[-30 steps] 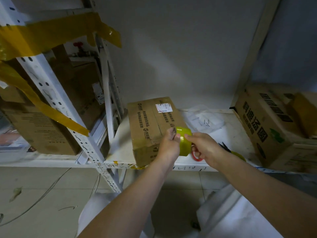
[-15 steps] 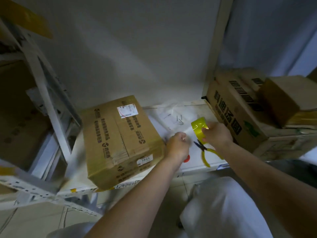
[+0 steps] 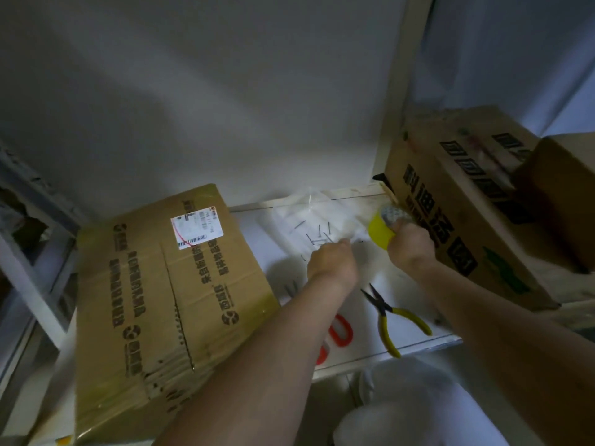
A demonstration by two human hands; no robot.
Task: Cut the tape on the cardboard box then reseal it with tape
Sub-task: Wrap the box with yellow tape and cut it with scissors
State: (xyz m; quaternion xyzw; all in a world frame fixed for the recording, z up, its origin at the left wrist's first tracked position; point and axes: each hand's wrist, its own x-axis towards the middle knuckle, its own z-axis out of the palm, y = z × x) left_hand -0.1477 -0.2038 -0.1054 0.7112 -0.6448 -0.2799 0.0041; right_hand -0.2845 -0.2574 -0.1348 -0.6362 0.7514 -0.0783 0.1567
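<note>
The cardboard box (image 3: 167, 284) with a white label lies on the left of the white shelf (image 3: 386, 355), a seam running down its top. My right hand (image 3: 409, 249) grips a yellow tape roll (image 3: 381, 231) right of the box, close to a big printed carton. My left hand (image 3: 331, 262) is a short way left of the roll, fingers curled; it seems to pinch the pale tape end stretched from the roll. Red-handled scissors (image 3: 341, 331) lie on the shelf, partly hidden under my left forearm.
Yellow-handled pliers (image 3: 397, 318) lie near the shelf's front edge. A clear plastic bag with several nails (image 3: 317, 228) sits behind my hands. A big printed carton (image 3: 450, 204) with a smaller box on it fills the right side. A metal rack stands at far left.
Both hands left the box's front and moved right and back with the roll. They have drawn apart, the right carrying the roll toward the big carton. My view turned right and down.
</note>
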